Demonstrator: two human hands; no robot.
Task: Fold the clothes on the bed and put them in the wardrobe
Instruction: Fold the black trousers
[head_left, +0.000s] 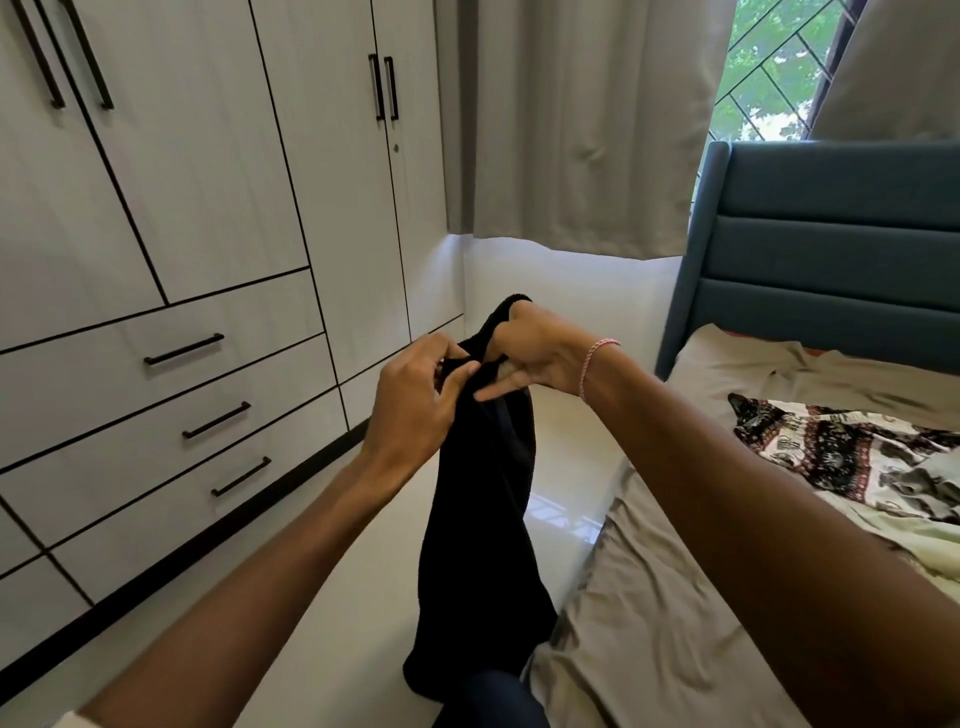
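Left hand (415, 400) and right hand (535, 358) both pinched the black garment (483, 493) by its top edge, up between the wardrobe (208, 208) on the left and the bed (649, 597) on the right. I'd guess that was so it'd hang straight for folding.

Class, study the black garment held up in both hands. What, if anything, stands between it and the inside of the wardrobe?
Only the fronts of the wardrobe: every door and drawer in view is shut. The left hand and right hand grip the black garment, which hangs over the floor beside the bed.
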